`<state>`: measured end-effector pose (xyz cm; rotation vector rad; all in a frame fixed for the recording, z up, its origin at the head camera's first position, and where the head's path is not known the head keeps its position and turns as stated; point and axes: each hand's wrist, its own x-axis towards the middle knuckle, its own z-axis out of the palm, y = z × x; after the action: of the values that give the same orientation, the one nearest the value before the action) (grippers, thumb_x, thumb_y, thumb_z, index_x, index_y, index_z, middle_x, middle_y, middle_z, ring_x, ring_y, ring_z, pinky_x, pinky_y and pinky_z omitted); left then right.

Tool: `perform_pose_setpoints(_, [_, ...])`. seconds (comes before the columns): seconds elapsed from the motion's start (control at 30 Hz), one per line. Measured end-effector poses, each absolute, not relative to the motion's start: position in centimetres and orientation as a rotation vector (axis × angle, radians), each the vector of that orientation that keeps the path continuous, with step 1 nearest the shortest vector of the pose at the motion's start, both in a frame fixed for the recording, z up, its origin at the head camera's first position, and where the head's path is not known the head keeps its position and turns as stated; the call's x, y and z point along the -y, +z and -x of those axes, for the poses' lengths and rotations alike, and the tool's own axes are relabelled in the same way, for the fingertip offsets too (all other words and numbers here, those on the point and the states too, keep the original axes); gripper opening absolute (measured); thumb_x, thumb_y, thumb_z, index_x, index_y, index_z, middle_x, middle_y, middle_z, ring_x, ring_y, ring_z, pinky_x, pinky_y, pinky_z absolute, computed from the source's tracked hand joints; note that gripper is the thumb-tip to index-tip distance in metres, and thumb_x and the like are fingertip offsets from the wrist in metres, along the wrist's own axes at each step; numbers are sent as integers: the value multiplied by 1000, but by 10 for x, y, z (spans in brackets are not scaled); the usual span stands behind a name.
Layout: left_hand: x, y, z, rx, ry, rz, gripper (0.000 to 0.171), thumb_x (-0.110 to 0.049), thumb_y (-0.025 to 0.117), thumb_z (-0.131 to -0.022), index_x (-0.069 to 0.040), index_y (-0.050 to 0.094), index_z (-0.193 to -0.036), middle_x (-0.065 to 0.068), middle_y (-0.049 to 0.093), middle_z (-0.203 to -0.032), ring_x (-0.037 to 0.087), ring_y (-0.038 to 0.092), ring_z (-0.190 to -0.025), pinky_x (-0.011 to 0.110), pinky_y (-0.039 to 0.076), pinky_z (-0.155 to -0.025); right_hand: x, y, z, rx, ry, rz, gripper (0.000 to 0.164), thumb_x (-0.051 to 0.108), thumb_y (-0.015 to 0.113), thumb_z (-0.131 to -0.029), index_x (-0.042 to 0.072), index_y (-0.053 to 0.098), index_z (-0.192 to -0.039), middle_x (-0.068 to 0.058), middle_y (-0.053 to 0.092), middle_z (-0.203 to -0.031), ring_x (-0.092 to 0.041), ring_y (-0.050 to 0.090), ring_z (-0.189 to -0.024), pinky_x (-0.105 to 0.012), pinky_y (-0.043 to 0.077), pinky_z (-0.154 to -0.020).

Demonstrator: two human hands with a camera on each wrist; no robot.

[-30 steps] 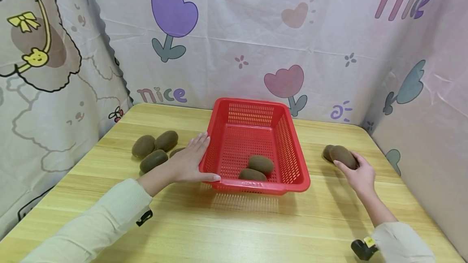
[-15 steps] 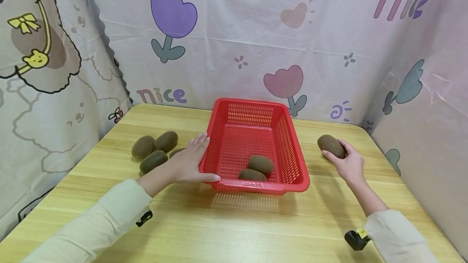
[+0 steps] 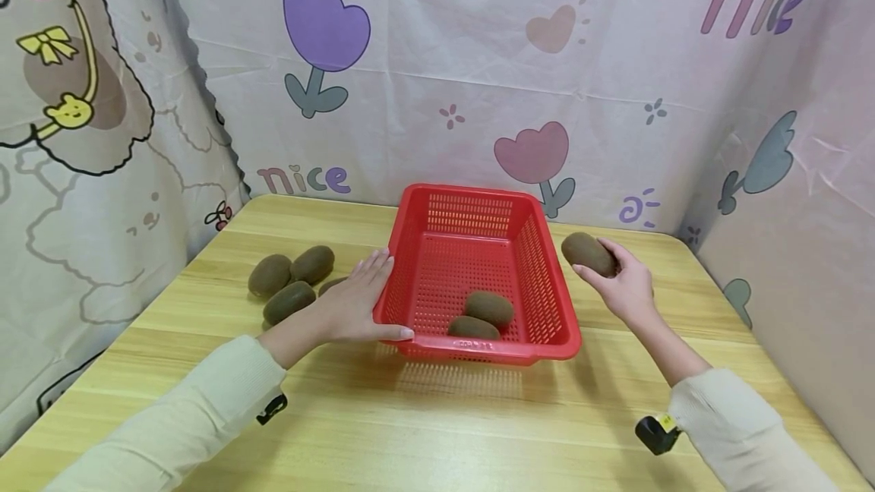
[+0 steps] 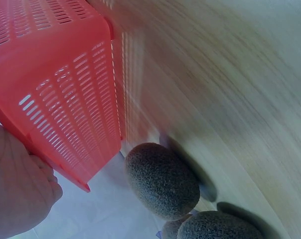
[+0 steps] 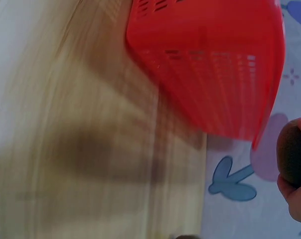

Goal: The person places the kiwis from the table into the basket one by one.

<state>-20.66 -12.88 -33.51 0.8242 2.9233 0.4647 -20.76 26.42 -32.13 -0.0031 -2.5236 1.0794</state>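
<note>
Right fingers point(image 3: 620, 251): holding a kiwi point(image 3: 586, 253) — raised above the desk point(image 3: 410, 431), right of the red basket point(image 3: 506, 350).
Left fingers point(image 3: 373, 267): straight, on the basket's left rim.
Basket kiwis point(image 3: 489, 309): two — near end.

The pale wood-grain tabletop point(image 3: 478, 431) carries a red perforated basket point(image 3: 461, 260), with four brown kiwis point(image 3: 289, 304), one partly hidden, lying to its left.

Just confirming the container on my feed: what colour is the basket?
Red; the basket shows best in the head view.
</note>
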Motion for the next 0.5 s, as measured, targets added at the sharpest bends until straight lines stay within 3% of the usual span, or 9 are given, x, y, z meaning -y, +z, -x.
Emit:
perform_pose_setpoints(0.17, [129, -335, 206, -2920, 470, -823, 118, -76, 54, -68, -2, 10, -149, 14, 7, -157, 33, 4, -145, 53, 20, -114, -251, -314, 209, 2536, 1091, -80, 59, 17, 70, -81, -2, 47, -131, -26, 53, -128, -35, 56, -105, -5, 37, -73])
perform_pose_setpoints(0.27, [129, -335, 207, -2918, 472, -826, 118, -76, 54, -68, -2, 10, -149, 14, 7, -157, 33, 4, -145, 53, 20, -114, -245, -311, 211, 2559, 1100, -121, 59, 17, 70, -82, -2, 46, -132, -26, 52, -128, -35, 55, -105, -21, 48, -82])
perform_pose_setpoints(0.37, [129, -335, 207, -2918, 469, -828, 118, -76, 54, -68, -2, 10, -149, 14, 7, -157, 33, 4, -145, 53, 19, -114, -237, -309, 213, 2587, 1090, -160, 60, 17, 70, -82, -2, 46, -133, -26, 53, -128, -36, 56, -103, -45, 49, -86])
perform_pose_setpoints(0.5, [129, -335, 207, -2918, 470, -829, 118, -76, 54, -68, -2, 10, -149, 14, 6, -157, 33, 4, -145, 52, 19, -114, -226, -310, 217, 2604, 1066, -237, 58, 15, 71, -80, -1, 48, -131, -26, 56, -124, -36, 57, -100, -48, 49, -84])
